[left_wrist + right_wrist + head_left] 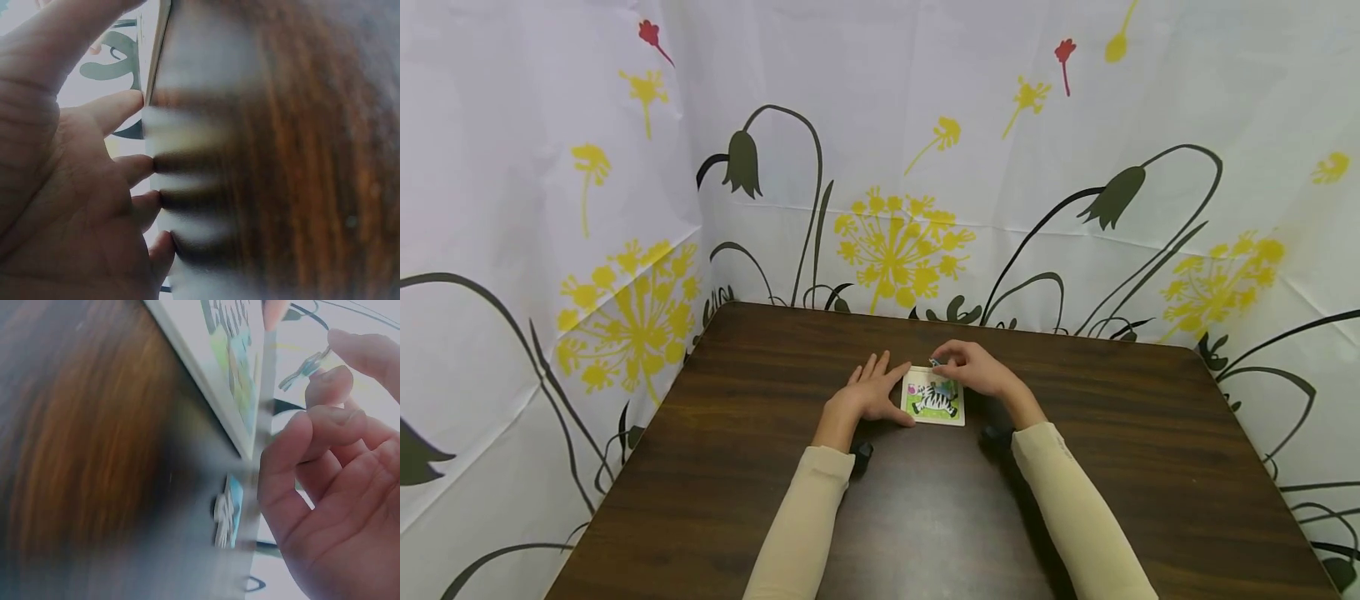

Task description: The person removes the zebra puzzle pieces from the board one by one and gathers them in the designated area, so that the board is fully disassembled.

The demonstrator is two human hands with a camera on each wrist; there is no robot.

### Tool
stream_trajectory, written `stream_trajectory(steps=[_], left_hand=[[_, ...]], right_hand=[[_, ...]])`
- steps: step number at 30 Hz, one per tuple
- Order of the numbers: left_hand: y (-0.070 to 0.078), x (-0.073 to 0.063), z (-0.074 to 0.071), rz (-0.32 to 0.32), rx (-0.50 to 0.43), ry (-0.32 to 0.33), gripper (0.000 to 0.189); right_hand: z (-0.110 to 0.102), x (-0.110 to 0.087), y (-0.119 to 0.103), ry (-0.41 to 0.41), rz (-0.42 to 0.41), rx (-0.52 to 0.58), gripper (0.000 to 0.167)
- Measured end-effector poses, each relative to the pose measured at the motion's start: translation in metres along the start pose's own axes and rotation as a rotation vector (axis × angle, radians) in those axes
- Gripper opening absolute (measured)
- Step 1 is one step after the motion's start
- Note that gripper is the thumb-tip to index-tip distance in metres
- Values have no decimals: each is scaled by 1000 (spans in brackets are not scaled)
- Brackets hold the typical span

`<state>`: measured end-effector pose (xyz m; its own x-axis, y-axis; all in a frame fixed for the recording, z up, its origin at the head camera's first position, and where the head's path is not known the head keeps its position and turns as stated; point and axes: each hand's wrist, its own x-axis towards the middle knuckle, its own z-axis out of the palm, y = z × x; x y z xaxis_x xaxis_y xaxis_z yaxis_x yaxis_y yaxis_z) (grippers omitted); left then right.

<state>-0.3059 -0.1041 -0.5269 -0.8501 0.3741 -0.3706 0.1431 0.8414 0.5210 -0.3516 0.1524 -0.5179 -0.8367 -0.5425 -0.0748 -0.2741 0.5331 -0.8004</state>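
Note:
A small square puzzle board (934,408) with a zebra picture lies on the table. My left hand (868,395) rests at its left side, fingers spread, thumb and index finger at the board's edge. Over the board's upper right side, my right hand (976,371) pinches a small bluish puzzle piece (305,370) between thumb and index finger. The piece is held tilted, clear of the board. In the right wrist view, another loose puzzle piece (229,511) lies on the table just beyond the board's corner; in the head view I cannot make it out.
The dark brown wooden table (760,367) stretches around the board. Behind it hangs a white curtain (865,100) printed with flowers. Dark wrist devices (862,457) show beneath both forearms, near the tabletop.

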Motion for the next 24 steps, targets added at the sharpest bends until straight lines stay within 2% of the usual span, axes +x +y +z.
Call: stream_trajectory(steps=[6,9,14,17,21,24], left_hand=[[-3,3,3,15,-21,23,114],[-5,4,4,18,-30,37,114],[-5,2,3,-1,-15,13,116],[-5,1,2,7,-15,10,116],[-5,2,2,14,-26,4,114],[-5,3,2,15,-32,-7,114]], right_hand=[[-14,-22,10,71,16,47,37],[-23,-33,18,105,26,29,35],[-39,-49,30,131,69,-38,33],[-47,-57,35,131,117,-128,33],[-54,-63,40,87,180,-246,32],[-56,-64,43,58,196,-263,32]])
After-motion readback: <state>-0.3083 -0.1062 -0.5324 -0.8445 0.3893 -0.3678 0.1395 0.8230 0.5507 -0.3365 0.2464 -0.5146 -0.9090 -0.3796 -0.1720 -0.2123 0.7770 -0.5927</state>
